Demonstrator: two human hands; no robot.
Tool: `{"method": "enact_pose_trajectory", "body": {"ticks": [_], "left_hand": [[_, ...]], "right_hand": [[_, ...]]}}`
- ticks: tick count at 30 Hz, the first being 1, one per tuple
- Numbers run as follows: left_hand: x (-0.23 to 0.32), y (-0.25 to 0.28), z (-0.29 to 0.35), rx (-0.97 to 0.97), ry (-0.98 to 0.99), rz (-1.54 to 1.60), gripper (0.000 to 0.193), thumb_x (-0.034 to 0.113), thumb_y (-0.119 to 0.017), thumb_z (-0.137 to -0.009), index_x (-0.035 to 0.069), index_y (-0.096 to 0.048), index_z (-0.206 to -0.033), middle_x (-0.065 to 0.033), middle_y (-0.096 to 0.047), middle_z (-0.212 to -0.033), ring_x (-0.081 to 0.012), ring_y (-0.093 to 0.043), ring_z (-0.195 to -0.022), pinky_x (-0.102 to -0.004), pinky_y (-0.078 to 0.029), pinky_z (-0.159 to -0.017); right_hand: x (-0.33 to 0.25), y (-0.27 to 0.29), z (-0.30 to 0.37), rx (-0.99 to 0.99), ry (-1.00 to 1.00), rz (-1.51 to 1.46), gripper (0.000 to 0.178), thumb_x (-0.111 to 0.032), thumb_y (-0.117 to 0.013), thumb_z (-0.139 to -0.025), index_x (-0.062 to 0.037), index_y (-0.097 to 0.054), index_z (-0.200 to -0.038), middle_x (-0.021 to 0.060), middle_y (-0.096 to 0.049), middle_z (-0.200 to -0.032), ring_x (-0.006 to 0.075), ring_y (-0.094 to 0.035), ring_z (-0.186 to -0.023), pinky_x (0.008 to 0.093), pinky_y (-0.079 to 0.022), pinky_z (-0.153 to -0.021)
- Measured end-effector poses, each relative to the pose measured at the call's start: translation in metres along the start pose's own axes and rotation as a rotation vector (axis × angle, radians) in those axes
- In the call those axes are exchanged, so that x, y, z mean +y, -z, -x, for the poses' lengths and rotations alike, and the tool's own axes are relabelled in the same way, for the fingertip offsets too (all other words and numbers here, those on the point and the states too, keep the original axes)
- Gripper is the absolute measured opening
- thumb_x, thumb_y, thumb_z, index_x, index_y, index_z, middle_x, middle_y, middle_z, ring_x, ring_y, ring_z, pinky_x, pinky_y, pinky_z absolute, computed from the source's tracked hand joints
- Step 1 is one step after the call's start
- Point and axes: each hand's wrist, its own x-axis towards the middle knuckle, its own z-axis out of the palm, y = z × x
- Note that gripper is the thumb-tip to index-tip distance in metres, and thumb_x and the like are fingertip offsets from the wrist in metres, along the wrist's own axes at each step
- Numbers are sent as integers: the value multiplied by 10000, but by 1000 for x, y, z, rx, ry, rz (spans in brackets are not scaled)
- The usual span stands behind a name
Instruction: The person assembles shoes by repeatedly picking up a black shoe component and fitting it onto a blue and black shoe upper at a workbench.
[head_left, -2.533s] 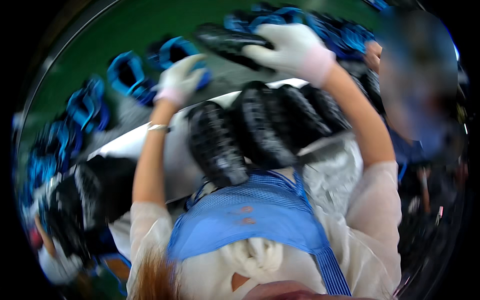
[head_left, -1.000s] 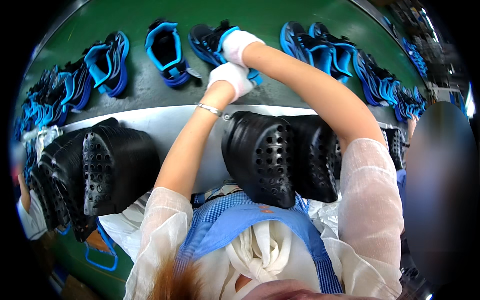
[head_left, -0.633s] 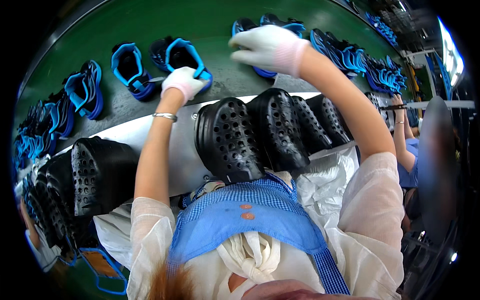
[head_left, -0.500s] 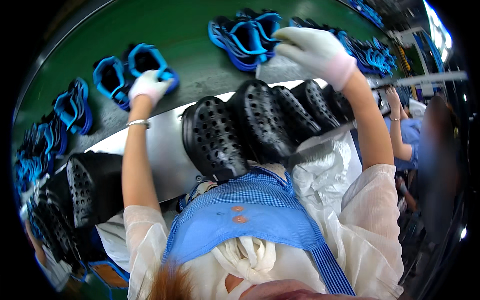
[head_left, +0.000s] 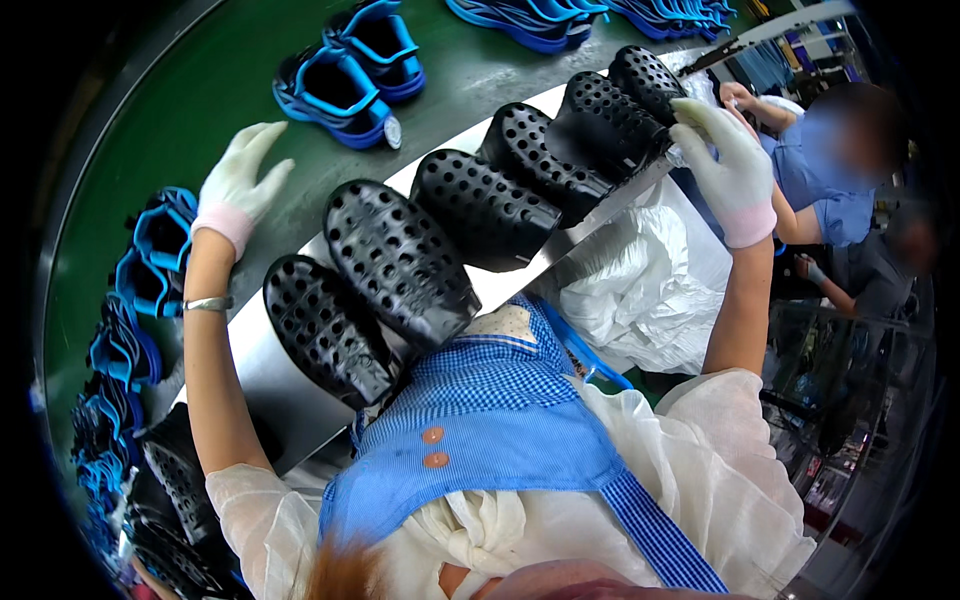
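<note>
My left hand (head_left: 243,182), in a white glove with a pink cuff, is held over the green surface with thumb and fingers apart and nothing in it. Nearest to it is a pair of blue-and-black shoes (head_left: 345,82) with a round white tag. My right hand (head_left: 728,170), gloved alike, has its fingers spread beside the far-right black perforated foot-shaped form (head_left: 648,84); whether they touch it I cannot tell. Several such forms, among them a large one (head_left: 395,255), line a pale metal ledge (head_left: 305,420) in front of me.
A green conveyor-like surface (head_left: 130,130) runs beyond the ledge. More blue-and-black shoes (head_left: 160,235) stand along it at left, with others (head_left: 530,20) at the far side. Crumpled white plastic (head_left: 635,290) lies below the ledge at right. A co-worker in blue (head_left: 845,190) is at the right.
My left hand has come off a pair of shoes and opened. My right hand has left another pair for the row's right end. The view has shifted, showing more black forms.
</note>
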Motion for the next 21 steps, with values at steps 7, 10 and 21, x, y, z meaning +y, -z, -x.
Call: {"method": "enact_pose_trajectory", "body": {"ticks": [7, 10, 21], "left_hand": [[-8, -43, -55, -209, -162, 117, 507, 216, -596, -860, 95, -457, -1332, -162, -477, -1333, -322, -477, -1212, -372, -397, -1017], [-12, -51, -59, -192, -226, 144, 459, 229, -613, -854, 51, -494, -1260, -167, -508, -1270, -337, -497, -1175, -371, -408, -992], [-19, -42, -42, -253, -44, -108, 173, 215, -567, -854, 75, -593, -951, -95, -529, -1021, -339, -567, -875, -412, -463, -732]], "right_hand": [[29, -10, 1, -331, 81, 100, 393, -173, -646, -752, -100, -583, -1133, 114, -588, -1123, 301, -565, -1047, 367, -455, -904], [34, -12, -1, -381, 54, 67, 396, -140, -623, -763, -104, -564, -1153, 116, -583, -1092, 296, -577, -1030, 363, -473, -873], [36, -18, -14, -518, 36, 220, 368, -91, -611, -751, -106, -551, -1113, 109, -573, -1064, 302, -599, -967, 382, -497, -821]]}}
